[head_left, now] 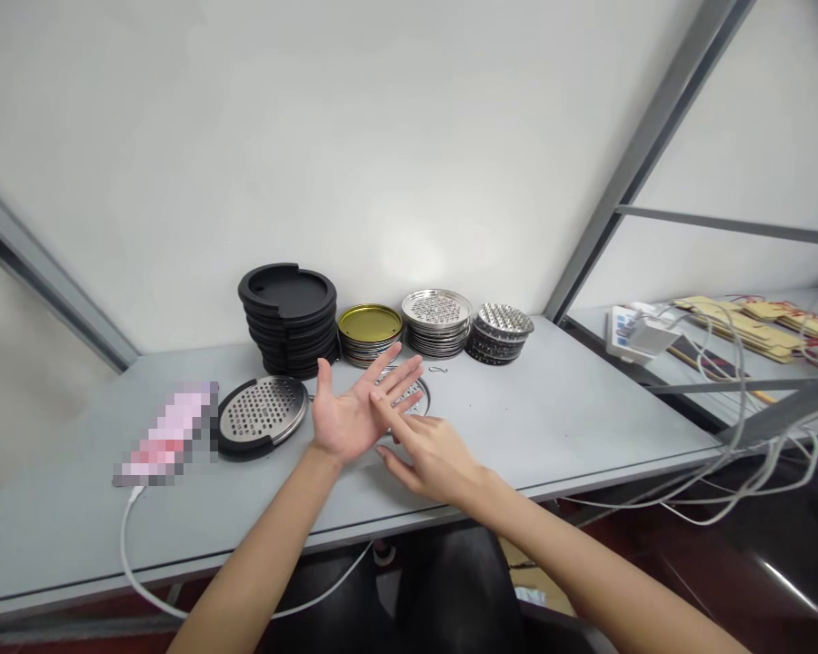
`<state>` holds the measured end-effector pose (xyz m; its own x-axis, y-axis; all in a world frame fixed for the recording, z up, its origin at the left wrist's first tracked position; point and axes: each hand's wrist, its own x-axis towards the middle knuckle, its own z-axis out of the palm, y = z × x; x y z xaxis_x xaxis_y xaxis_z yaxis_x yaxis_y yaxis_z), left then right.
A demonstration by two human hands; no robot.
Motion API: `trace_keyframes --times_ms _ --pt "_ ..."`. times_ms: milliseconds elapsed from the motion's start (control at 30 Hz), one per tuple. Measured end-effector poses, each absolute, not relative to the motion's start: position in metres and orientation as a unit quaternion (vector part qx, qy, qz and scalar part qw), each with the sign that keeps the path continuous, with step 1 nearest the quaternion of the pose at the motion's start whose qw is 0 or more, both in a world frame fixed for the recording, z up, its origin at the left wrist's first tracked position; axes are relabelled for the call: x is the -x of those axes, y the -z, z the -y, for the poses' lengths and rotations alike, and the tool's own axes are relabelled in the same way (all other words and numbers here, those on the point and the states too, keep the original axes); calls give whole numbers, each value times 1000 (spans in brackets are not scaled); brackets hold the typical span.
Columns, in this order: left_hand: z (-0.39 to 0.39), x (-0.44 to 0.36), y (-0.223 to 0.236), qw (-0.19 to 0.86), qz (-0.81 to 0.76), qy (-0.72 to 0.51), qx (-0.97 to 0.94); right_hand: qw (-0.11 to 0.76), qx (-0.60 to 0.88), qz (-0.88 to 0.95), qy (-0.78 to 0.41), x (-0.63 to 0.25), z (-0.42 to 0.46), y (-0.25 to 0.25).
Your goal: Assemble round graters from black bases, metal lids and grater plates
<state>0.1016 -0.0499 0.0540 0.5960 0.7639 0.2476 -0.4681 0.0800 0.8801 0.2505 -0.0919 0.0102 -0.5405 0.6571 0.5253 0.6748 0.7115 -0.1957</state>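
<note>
My left hand (351,418) is held palm up over the table, fingers spread, holding nothing. Fingertips of my right hand (436,454) touch the left palm near the base of its fingers; the right hand's fingers are stretched out and no object shows in it. Behind both hands a round metal grater plate (419,400) lies on the table, partly covered by the left fingers. To the left rests a grater disc in a black holder (263,413). A small wire hook or clip (438,369) lies just beyond the right hand.
Along the wall stand stacks of black round holders (290,318), gold-topped metal discs (370,325), silver grater plates (436,313) and coarser grater plates (501,331). A phone, blurred out (170,431), trails a white cable (126,545). At right are a metal post (641,154) and a power strip (637,336).
</note>
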Motion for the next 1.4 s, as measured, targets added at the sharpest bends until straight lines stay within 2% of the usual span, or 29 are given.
trace_keyframes --times_ms 333,733,833,967,1033,1133,1400 --pt "51 -105 -55 722 -121 -431 -528 312 379 871 -12 -249 95 -12" --pt "48 -102 -51 846 -39 -421 -324 299 388 872 12 -244 94 -4" --pt "33 -91 -53 857 -62 -399 -321 301 382 873 43 -252 86 -8" --pt "5 -68 -50 826 -113 -450 -321 388 420 810 126 -286 43 -26" --pt "-4 -58 -44 812 -131 -477 -311 404 469 763 183 -310 12 -34" --pt "-9 -52 -34 799 -150 -499 -300 385 517 731 225 -342 -30 -40" --pt "-13 -46 -27 796 -150 -512 -286 302 475 805 184 -372 -64 -49"
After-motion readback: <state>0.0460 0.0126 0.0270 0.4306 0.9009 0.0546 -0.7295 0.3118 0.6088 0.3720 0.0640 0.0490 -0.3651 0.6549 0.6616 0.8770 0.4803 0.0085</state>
